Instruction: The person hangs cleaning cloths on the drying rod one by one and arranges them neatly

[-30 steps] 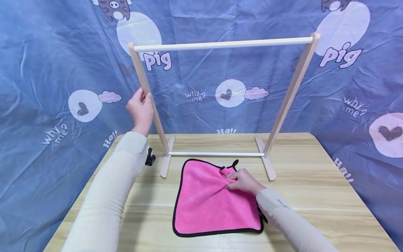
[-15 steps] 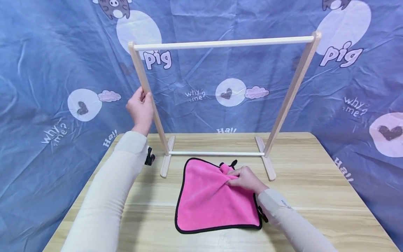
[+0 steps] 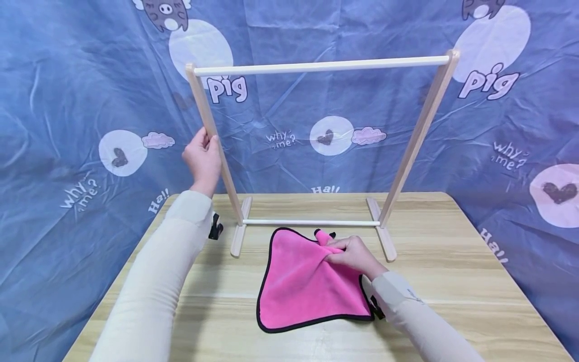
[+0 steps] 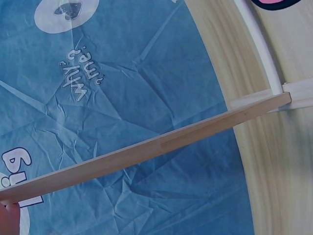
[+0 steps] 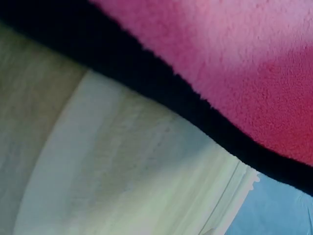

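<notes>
A pink towel [image 3: 298,286] with black edging spreads over the table in the head view, gathered into folds near its upper right corner. My right hand [image 3: 355,256] pinches those folds between thumb and fingers. In the right wrist view the pink towel [image 5: 254,73] fills the upper right and hides that hand. Behind the towel stands a wooden rack [image 3: 411,146] with a white top bar and a white lower bar. My left hand [image 3: 203,158] grips the rack's left post, which slants across the left wrist view as a wooden post [image 4: 161,146].
The rack's feet [image 3: 384,241] rest on the wooden table [image 3: 452,281], just beyond the towel. A blue printed cloth [image 3: 280,166] hangs behind and on both sides of the table.
The towel's near and left edges have drawn inward and away from me as my right hand lifts the bunched part slightly. My left hand stays on the post.
</notes>
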Motion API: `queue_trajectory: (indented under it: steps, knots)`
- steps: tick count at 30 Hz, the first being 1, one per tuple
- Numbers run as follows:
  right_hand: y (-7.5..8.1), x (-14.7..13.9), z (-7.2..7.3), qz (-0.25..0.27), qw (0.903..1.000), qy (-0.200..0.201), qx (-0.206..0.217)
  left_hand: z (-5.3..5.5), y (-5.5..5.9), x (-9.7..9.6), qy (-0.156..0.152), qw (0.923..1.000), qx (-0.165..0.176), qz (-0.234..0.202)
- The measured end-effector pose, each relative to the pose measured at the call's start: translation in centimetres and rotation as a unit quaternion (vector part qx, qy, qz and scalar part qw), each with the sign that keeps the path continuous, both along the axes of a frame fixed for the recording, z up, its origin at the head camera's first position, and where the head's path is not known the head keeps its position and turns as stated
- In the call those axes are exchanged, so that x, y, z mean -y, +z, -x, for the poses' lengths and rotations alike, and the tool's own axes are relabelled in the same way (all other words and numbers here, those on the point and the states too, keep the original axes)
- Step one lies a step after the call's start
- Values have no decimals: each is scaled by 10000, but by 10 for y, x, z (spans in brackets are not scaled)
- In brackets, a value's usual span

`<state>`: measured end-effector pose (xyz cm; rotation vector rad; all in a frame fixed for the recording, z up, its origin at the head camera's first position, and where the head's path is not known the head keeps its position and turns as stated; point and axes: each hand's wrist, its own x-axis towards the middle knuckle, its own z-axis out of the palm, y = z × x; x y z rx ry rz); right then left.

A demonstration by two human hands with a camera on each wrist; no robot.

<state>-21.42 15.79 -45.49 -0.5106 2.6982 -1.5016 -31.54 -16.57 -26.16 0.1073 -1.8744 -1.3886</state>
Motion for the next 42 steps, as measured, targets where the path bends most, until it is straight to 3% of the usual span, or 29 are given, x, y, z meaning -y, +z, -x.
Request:
queue_trajectory:
  steps: [14,33,38,42]
  knots:
    - [13,1,0,235,9993,-300,18,0,-1,0,25,10000,-57,8]
    - [35,9,-3,423,9962,-365,-663,-2,0,0,-70,9999,-86,-5]
    - [53,15,-11,540,9916,-292,-1140,-3,0,-1,-30,10000,-61,33]
    - [51,14,-5,623,9886,-302,-1333,-3,0,-1,-25,10000,-62,47]
